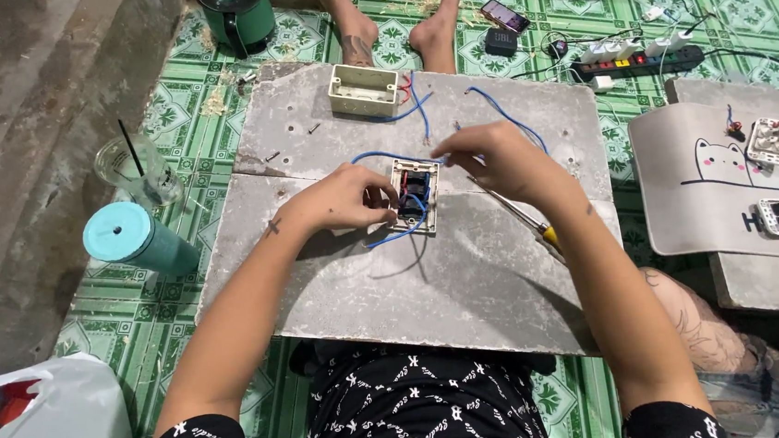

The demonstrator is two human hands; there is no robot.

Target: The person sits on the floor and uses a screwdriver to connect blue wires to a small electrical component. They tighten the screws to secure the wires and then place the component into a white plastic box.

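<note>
Fingers of left hand (pixel 343 199) clamped on switch plate (pixel 415 196), right hand (pixel 493 158) pinching blue wire (pixel 504 114) above grey board (pixel 431 281).

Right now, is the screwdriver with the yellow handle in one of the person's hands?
No, the screwdriver lies on the grey board under the right hand, while both hands work at the switch plate.

A white switch plate (pixel 416 195) lies back-up on the grey board (pixel 468 278), blue wires (pixel 399 158) looping from its terminals.
</note>
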